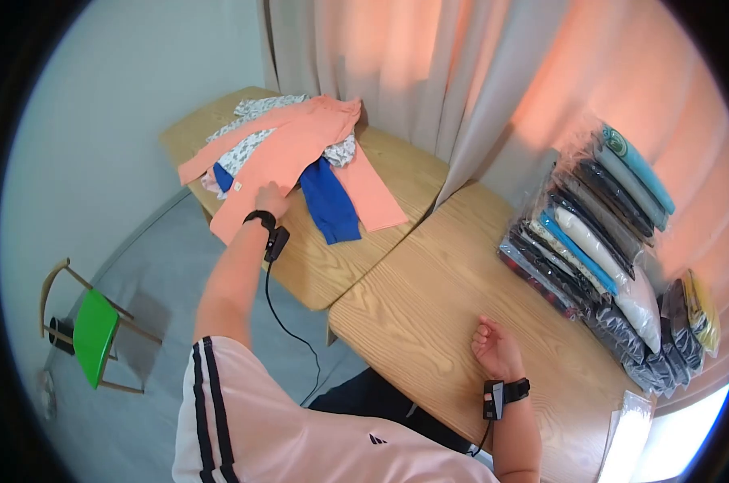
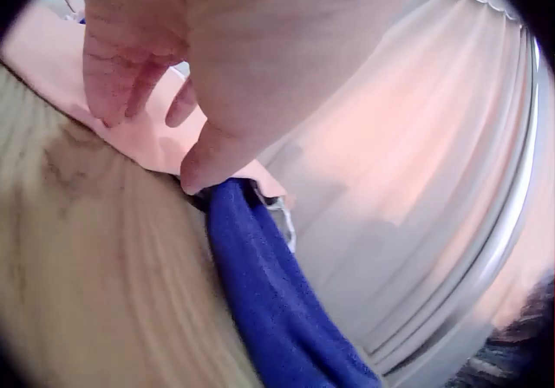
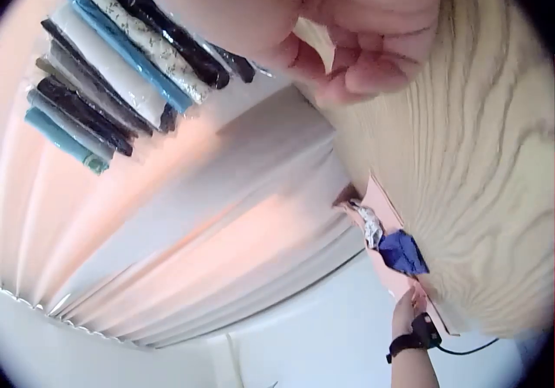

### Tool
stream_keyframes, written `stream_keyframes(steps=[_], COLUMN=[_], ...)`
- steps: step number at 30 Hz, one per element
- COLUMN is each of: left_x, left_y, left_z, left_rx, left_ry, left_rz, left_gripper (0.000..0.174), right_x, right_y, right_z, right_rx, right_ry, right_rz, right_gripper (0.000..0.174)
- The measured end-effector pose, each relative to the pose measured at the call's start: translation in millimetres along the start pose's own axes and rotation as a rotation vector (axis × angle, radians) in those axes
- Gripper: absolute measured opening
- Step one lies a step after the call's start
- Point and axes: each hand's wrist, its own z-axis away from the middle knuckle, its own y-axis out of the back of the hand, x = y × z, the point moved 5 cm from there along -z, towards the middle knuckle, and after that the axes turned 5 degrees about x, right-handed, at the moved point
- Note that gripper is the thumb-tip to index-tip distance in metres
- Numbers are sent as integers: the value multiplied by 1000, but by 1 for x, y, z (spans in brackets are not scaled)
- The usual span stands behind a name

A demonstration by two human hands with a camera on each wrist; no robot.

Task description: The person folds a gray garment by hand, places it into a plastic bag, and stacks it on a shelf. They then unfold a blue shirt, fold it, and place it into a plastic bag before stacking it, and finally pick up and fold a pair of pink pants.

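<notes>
In the head view my left hand (image 1: 272, 200) lies on the salmon-pink garment (image 1: 256, 181), beside a blue garment (image 1: 329, 201). The left wrist view has the fingers of this hand (image 2: 199, 76) bent and spread over the pink cloth (image 2: 160, 136), thumb tip at its edge beside the blue fabric (image 2: 269, 293); no pinch shows. Patterned white cloth (image 1: 243, 150) lies under the pink garment. My right hand (image 1: 495, 349) rests on the right table, fingers loosely curled, holding nothing; the right wrist view shows the same hand (image 3: 347, 37) near the wood surface.
Plastic-wrapped folded clothes (image 1: 582, 225) are stacked at the right table's far side, with more packs (image 1: 686, 322) beside them. Curtains (image 1: 380, 64) hang behind both tables (image 1: 429, 298). A green-seated chair (image 1: 96, 336) stands on the floor at left. Cables hang from both wrist cameras.
</notes>
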Motion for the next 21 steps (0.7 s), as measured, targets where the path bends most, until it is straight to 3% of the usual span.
stream_keyframes(steps=[3, 10, 12, 14, 16, 18, 20, 21], left_x=[18, 15, 27, 6, 20, 46, 111, 146], left_y=[14, 9, 19, -10, 9, 33, 91, 119], left_z=[12, -8, 2, -27, -37, -57, -40, -18], left_rx=[-17, -77, -266, -231, 68, 165, 248, 156], left_ry=[-30, -17, -102, -223, -401, -394, -467, -440], left_rz=[-210, -324, -377, -386, -324, 104, 547, 761], left_gripper=[38, 28, 29, 28, 26, 21, 25, 25], right_x=[-3, -2, -3, 0, -2, -1, -3, -2], right_y=[5, 6, 8, 12, 10, 9, 10, 12], right_z=[1, -3, -4, -7, -7, -8, -9, -9], right_rx=[3, -190, -205, -211, -171, -134, -172, -175], right_ry=[35, -2, -2, -34, -19, -12, 6, 5], right_rz=[-14, -42, -52, -56, -56, -55, -61, -68], right_gripper=[14, 28, 32, 37, 38, 40, 43, 43])
